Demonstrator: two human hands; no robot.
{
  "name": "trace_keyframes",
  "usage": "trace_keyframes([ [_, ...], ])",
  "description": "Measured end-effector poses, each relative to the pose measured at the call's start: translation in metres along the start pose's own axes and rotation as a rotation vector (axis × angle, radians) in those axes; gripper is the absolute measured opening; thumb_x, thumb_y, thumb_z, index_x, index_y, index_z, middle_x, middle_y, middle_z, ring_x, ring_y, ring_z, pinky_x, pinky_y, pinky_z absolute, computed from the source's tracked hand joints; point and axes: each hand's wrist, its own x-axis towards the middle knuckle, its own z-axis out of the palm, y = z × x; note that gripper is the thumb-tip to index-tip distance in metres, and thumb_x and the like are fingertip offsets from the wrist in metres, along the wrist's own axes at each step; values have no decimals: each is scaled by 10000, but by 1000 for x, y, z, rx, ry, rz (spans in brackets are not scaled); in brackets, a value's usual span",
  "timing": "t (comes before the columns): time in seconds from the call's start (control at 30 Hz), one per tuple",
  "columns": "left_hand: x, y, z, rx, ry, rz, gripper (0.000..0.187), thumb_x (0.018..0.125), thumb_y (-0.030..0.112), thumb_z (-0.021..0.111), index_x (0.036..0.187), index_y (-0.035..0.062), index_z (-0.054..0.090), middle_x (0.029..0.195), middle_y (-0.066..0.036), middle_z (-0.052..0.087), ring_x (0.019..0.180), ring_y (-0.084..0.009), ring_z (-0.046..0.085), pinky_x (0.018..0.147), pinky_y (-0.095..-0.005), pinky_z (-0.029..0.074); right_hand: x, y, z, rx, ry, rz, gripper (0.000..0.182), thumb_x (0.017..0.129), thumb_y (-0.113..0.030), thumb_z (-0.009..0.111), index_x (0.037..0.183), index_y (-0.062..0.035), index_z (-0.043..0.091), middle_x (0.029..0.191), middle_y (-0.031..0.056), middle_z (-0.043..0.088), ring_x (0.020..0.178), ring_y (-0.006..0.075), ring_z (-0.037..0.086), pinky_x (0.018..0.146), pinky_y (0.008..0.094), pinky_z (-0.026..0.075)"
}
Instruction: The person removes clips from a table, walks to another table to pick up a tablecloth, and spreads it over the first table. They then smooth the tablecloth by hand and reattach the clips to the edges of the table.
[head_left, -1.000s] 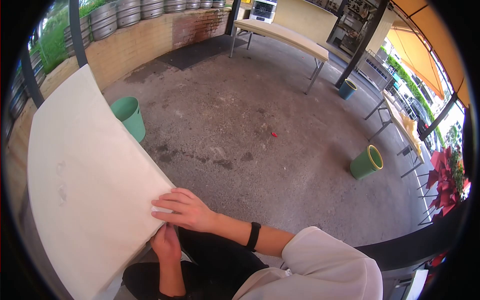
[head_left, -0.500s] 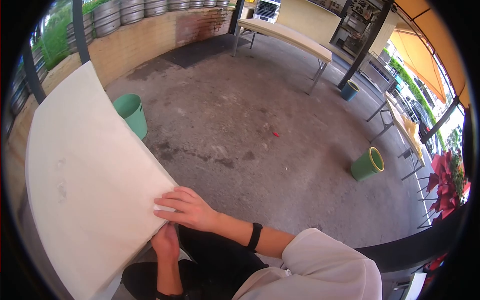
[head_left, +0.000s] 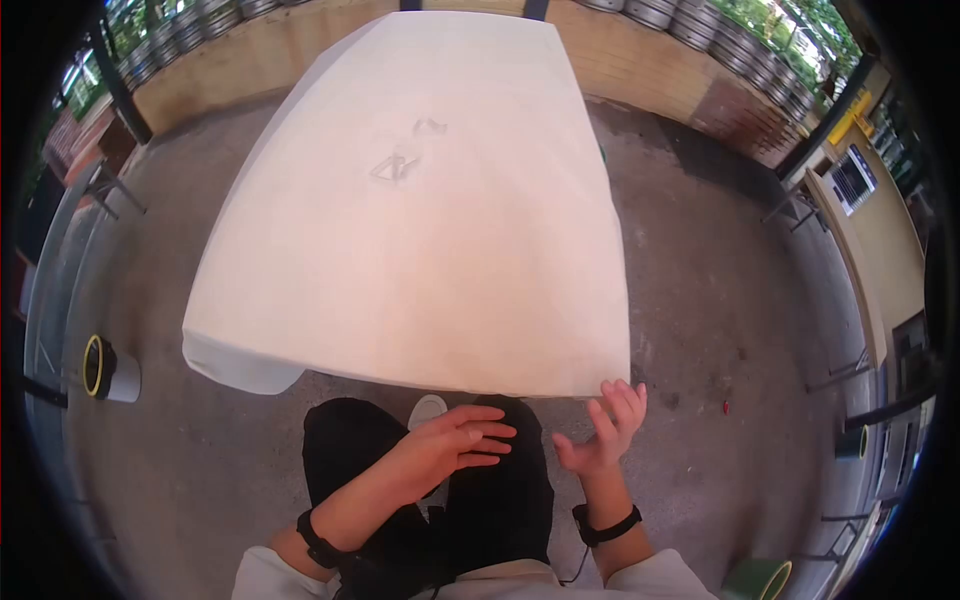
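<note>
A table covered with a fitted white cloth [head_left: 480,250] stands before my knees, with faint grey marks near its far middle. My right hand [head_left: 608,432] is at the near right corner, its fingers spread and fingertips right at the cloth's edge. Over my lap, just below the table's near edge, my left hand [head_left: 455,452] stretches its fingers to the right and holds nothing. At the near left corner the cloth hangs down in a loose fold. Each wrist wears a black band.
A grey bin with a yellow rim [head_left: 122,378] stands on the floor at left, and a green bin [head_left: 755,580] at lower right. A long table [head_left: 850,260] runs along the right side. Metal kegs [head_left: 700,22] line the low wall behind.
My view has swung left to face the covered table. Both hands, earlier together at one corner of the cloth, are now apart; the left has drawn back over my lap.
</note>
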Motion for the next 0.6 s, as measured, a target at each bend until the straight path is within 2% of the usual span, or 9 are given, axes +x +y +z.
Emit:
trace_keyframes([
  [0.03, -21, 9, -6, 75, -17, 10, 361, 959, 121, 519, 1300, 5, 492, 1150, -182, 620, 1083, -287, 607, 999, -437, 449, -14, -4, 4, 143, 67, 1, 424, 869, -406, 660, 1144, -92, 589, 1209, 142, 594, 1081, 309, 551, 946, 504, 405],
  [0.07, -45, 18, -15, 164, 70, 217, 318, 964, 117, 519, 1261, 3, 522, 1057, -139, 658, 1016, -222, 630, 963, -358, 469, -25, -10, 8, 270, 138, 12, 390, 914, -397, 601, 1140, -80, 572, 1183, 158, 593, 1026, 297, 566, 872, 494, 459],
  [0.13, -81, 34, -39, 344, 416, 774, 164, 955, 78, 505, 1071, 3, 593, 877, -80, 618, 868, -176, 607, 870, -315, 472, -49, -23, 22, 702, -159, 191, 373, 943, -364, 553, 1160, -60, 540, 1177, 173, 575, 966, 284, 575, 737, 443, 491],
  [0.17, -94, 45, -54, 463, 698, 1001, 149, 937, 53, 492, 1044, 13, 587, 868, -56, 598, 880, -161, 582, 900, -313, 450, -53, -26, 29, 869, -262, 336, 367, 954, -346, 537, 1167, -48, 526, 1163, 173, 573, 938, 280, 581, 687, 417, 497],
  [0.23, -116, 69, -90, 687, 1121, 1182, 268, 920, 59, 485, 1180, 22, 537, 1101, -97, 585, 1079, -207, 552, 1030, -370, 378, -31, -51, 48, 1131, -377, 731, 356, 970, -308, 511, 1180, -21, 502, 1125, 166, 573, 883, 275, 594, 605, 363, 498],
  [0.27, -121, 82, -106, 774, 1282, 1224, 337, 917, 67, 486, 1250, 25, 511, 1201, -116, 565, 1159, -237, 533, 1072, -399, 347, -12, -69, 56, 1230, -407, 970, 352, 976, -288, 501, 1185, -6, 491, 1101, 159, 576, 857, 274, 602, 573, 336, 494],
  [0.37, -131, 101, -171, 942, 1424, 1019, 483, 902, 111, 521, 1369, 26, 433, 1348, -165, 490, 1277, -296, 469, 1097, -414, 333, 36, -106, 64, 1518, -166, 1179, 339, 972, -326, 500, 1142, -33, 522, 1051, 91, 595, 848, 249, 590, 587, 284, 455],
  [0.43, -134, 111, -184, 1036, 1406, 820, 519, 882, 113, 548, 1379, 20, 431, 1363, -179, 480, 1290, -308, 460, 1086, -405, 352, 45, -112, 61, 1612, -106, 1280, 296, 959, -292, 512, 1118, -43, 532, 1010, 52, 594, 807, 207, 574, 558, 272, 424],
  [0.6, -133, 112, -199, 1217, 1413, 822, 548, 850, 77, 594, 1375, 21, 450, 1351, -170, 495, 1253, -295, 493, 1069, -379, 369, 34, -104, 70, 1706, 7, 1308, 139, 911, -183, 529, 1012, -87, 535, 875, 0, 540, 621, 108, 417, 512, 261, 333],
])
